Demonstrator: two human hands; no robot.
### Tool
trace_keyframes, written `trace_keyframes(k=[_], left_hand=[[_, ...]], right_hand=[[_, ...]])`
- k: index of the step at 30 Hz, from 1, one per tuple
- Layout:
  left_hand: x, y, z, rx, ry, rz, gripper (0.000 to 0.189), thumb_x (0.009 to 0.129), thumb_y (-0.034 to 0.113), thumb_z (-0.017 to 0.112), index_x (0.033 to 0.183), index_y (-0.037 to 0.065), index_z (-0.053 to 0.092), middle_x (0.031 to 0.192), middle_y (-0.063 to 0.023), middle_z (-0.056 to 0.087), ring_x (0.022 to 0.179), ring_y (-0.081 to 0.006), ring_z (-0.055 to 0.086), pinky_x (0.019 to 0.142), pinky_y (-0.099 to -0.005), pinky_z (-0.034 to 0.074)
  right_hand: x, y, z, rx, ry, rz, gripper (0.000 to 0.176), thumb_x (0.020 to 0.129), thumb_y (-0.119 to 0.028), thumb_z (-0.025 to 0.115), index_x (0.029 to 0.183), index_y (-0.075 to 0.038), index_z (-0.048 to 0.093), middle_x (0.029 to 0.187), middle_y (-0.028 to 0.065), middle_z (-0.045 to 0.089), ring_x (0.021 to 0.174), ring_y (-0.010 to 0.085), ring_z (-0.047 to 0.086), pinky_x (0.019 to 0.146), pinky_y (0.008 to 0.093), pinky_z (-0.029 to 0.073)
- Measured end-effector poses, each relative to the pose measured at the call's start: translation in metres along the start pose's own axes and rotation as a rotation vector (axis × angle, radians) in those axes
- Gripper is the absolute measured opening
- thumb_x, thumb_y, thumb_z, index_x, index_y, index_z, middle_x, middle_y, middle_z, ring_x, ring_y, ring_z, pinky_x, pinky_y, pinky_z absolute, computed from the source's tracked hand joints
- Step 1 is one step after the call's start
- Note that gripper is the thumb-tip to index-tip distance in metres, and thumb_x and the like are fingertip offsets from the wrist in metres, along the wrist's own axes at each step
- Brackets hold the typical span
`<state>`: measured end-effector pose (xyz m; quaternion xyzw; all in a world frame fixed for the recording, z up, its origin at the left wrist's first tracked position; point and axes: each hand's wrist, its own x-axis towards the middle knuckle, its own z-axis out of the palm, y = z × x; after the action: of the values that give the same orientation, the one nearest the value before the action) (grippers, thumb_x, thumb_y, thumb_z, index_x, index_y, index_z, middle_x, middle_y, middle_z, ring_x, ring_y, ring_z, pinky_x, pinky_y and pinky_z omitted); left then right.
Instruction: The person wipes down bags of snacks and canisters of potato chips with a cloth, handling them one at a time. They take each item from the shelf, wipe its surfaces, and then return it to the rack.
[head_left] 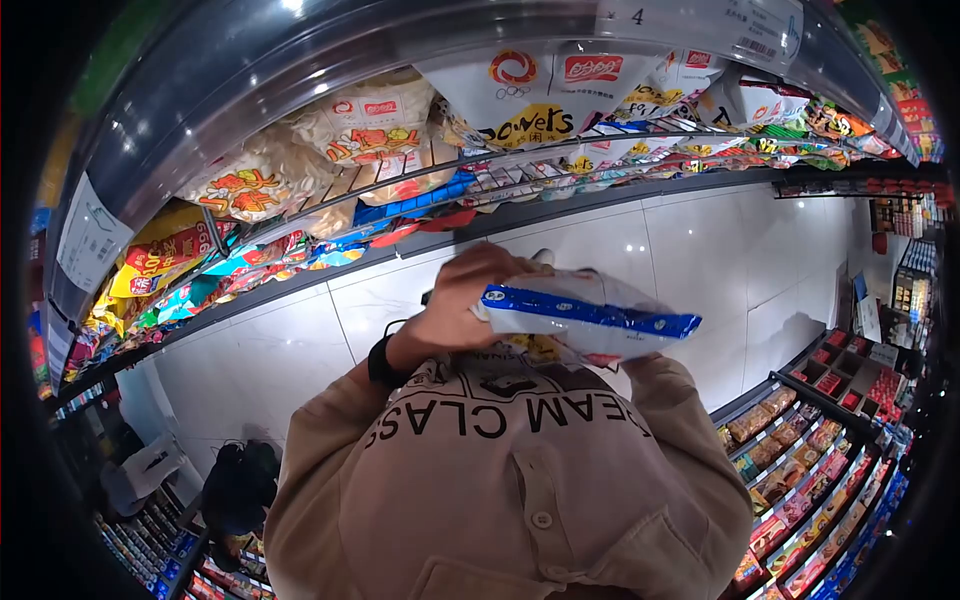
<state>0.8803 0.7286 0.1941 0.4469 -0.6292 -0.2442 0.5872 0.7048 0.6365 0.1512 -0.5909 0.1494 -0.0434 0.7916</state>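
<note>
Left hand (468, 300) is clenched on the left end of a blue-and-white snack bag (590, 318), held centre frame in front of the chest, near the snack shelf (300, 60). Right sleeve (690, 430) runs under the bag. Right hand is hidden, so its grip can't be told.
</note>
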Motion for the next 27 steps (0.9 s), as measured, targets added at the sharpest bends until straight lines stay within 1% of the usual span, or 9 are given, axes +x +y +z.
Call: trace_keyframes(k=[4, 7, 9, 10, 12, 19, 22, 25, 27], left_hand=[[0.036, 0.008, -0.018, 0.077, -0.024, 0.163, 0.018, 0.065, 0.008, 0.072, 0.081, 0.004, 0.064, 0.087, -0.0064, 0.067, 0.086, -0.023, 0.064, 0.071, -0.0327, 0.045], [0.036, 0.006, -0.014, 0.12, -0.085, 0.185, 0.016, 0.063, 0.007, 0.071, 0.078, 0.005, 0.064, 0.093, -0.0032, 0.067, 0.095, -0.0213, 0.062, 0.077, -0.0323, 0.042], [0.027, -0.002, -0.007, 0.14, -0.197, 0.129, 0.016, 0.059, 0.006, 0.07, 0.073, 0.005, 0.061, 0.096, -0.0017, 0.065, 0.102, -0.0213, 0.059, 0.081, -0.034, 0.04], [0.026, -0.004, -0.005, 0.144, -0.298, 0.147, 0.016, 0.065, 0.01, 0.071, 0.076, 0.002, 0.061, 0.101, -0.0058, 0.066, 0.104, -0.0249, 0.057, 0.086, -0.0397, 0.041], [0.014, -0.014, 0.011, 0.082, -0.336, 0.139, 0.018, 0.058, 0.006, 0.071, 0.072, 0.002, 0.06, 0.104, -0.0056, 0.065, 0.107, -0.026, 0.055, 0.089, -0.0418, 0.039], [0.001, -0.02, 0.021, 0.081, -0.403, 0.135, 0.018, 0.059, -0.001, 0.069, 0.073, 0.001, 0.058, 0.108, -0.0067, 0.064, 0.11, -0.0267, 0.053, 0.093, -0.0441, 0.037], [-0.007, -0.031, 0.022, 0.147, -0.294, 0.126, 0.022, 0.056, -0.005, 0.064, 0.076, 0.002, 0.057, 0.111, -0.0053, 0.061, 0.114, -0.0267, 0.049, 0.093, -0.0428, 0.036], [-0.015, -0.041, 0.015, 0.153, -0.187, 0.078, 0.022, 0.062, -0.004, 0.064, 0.083, 0.002, 0.06, 0.121, -0.0107, 0.055, 0.122, -0.0353, 0.039, 0.097, -0.0463, 0.033], [-0.019, -0.052, 0.012, 0.268, -0.054, 0.045, 0.024, 0.065, 0.006, 0.068, 0.088, 0.006, 0.062, 0.123, -0.0113, 0.052, 0.122, -0.0353, 0.038, 0.098, -0.0464, 0.032]], right_hand=[[-0.002, 0.025, -0.007, 0.261, 0.381, -0.066, 0.039, 0.087, -0.026, 0.057, 0.118, -0.004, 0.051, 0.111, 0.0092, 0.057, 0.103, 0.0173, 0.055, 0.093, 0.0314, 0.043], [-0.005, 0.03, -0.013, 0.358, 0.474, -0.098, 0.038, 0.086, -0.026, 0.057, 0.118, -0.004, 0.052, 0.11, 0.0093, 0.058, 0.103, 0.0175, 0.056, 0.092, 0.0314, 0.043], [-0.011, 0.032, -0.011, 0.379, 0.465, -0.102, 0.038, 0.086, -0.027, 0.057, 0.117, -0.004, 0.052, 0.11, 0.0093, 0.058, 0.103, 0.0176, 0.056, 0.091, 0.0314, 0.044], [-0.014, 0.033, -0.009, 0.385, 0.457, -0.104, 0.038, 0.086, -0.027, 0.057, 0.117, -0.005, 0.052, 0.11, 0.0093, 0.058, 0.103, 0.0176, 0.056, 0.091, 0.0314, 0.044], [-0.018, 0.034, -0.007, 0.385, 0.431, -0.103, 0.038, 0.086, -0.027, 0.057, 0.116, -0.005, 0.053, 0.11, 0.0093, 0.058, 0.102, 0.0178, 0.056, 0.091, 0.0314, 0.044], [-0.006, 0.045, -0.009, 0.373, 0.365, -0.092, 0.038, 0.086, -0.029, 0.058, 0.115, -0.005, 0.054, 0.109, 0.0095, 0.059, 0.102, 0.0181, 0.057, 0.089, 0.0313, 0.046], [-0.001, 0.051, -0.016, 0.396, 0.346, -0.102, 0.038, 0.086, -0.03, 0.058, 0.114, -0.005, 0.054, 0.109, 0.0095, 0.059, 0.102, 0.0183, 0.057, 0.088, 0.0313, 0.046], [0.007, 0.055, -0.034, 0.479, 0.328, -0.144, 0.038, 0.086, -0.031, 0.059, 0.114, -0.005, 0.055, 0.108, 0.0096, 0.06, 0.102, 0.0185, 0.057, 0.088, 0.0313, 0.047], [0.02, 0.063, -0.054, 0.606, 0.325, -0.153, 0.038, 0.086, -0.031, 0.059, 0.113, -0.005, 0.055, 0.108, 0.0096, 0.06, 0.102, 0.0186, 0.057, 0.087, 0.0313, 0.047]])
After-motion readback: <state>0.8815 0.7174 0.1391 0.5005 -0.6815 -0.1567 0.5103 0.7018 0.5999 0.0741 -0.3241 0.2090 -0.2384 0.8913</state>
